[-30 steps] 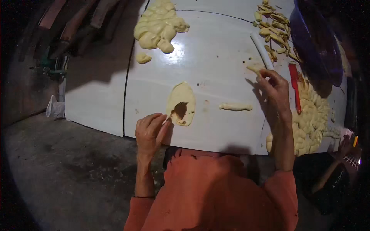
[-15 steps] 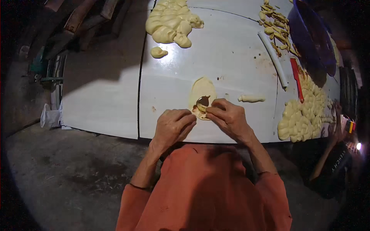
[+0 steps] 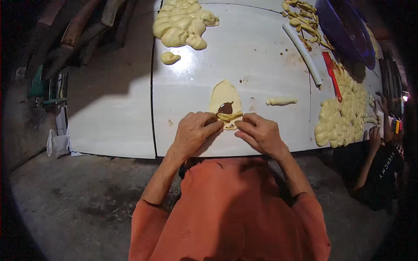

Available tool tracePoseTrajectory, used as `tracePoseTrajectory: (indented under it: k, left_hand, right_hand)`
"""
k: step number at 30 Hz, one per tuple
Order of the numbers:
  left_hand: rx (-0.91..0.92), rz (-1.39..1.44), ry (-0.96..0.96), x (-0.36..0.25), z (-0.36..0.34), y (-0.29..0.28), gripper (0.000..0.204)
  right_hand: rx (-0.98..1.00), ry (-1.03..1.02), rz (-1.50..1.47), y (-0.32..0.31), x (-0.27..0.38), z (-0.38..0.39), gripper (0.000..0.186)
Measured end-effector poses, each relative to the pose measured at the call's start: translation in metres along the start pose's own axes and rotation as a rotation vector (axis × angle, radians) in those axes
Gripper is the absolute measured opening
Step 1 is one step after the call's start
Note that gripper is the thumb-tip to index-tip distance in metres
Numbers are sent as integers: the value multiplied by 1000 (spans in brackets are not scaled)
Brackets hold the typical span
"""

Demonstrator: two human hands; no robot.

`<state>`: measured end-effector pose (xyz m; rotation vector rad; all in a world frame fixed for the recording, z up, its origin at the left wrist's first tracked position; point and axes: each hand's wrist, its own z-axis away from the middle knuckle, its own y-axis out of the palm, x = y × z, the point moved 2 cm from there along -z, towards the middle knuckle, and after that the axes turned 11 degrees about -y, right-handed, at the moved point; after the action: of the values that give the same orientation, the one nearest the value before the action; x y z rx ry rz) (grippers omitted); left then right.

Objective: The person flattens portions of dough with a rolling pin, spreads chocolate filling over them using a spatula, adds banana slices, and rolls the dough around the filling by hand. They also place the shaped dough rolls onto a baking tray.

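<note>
An oval of flattened dough [image 3: 224, 92] lies on the white table in front of me. A dark chocolate-like filling [image 3: 225, 108] sits in a glossy blob on it. Just nearer to me, a yellowish strip [image 3: 230, 116], which looks like a banana slice, lies crosswise. My left hand [image 3: 193, 132] has its fingers closed at the dough's left near edge. My right hand [image 3: 260, 134] pinches the right near edge, thumb below the forefinger. Between them the dough's near tip shows small brown bits. A rolled dough stick [image 3: 281, 101] rests to the right.
Piled dough pieces [image 3: 178, 26] and one loose lump [image 3: 170, 58] lie far left. At right are a white pipe [image 3: 302, 54], a red knife-like tool [image 3: 332, 76], banana pieces [image 3: 307, 21], a purple basin [image 3: 344, 35] and more dough [image 3: 342, 117]. Another person's hand [image 3: 374, 138] is beyond.
The banana-like strip, tilted by my right fingers before, now lies across the dough below the filling. My left hand has come up to the dough's edge. The whole view has shifted slightly.
</note>
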<state>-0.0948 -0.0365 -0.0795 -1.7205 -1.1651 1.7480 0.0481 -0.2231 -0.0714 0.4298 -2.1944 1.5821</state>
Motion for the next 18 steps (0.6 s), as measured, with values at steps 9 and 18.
tracePoseTrajectory:
  k: [9, 18]
  left_hand:
    - [-99, 193, -180, 0, -6, -4, 13]
    - [-9, 84, -382, 1, -21, -6, 13]
  right_hand:
    - [-117, 404, -403, 1, -10, 0, 13]
    - [-58, 202, -51, 0, -20, -21, 18]
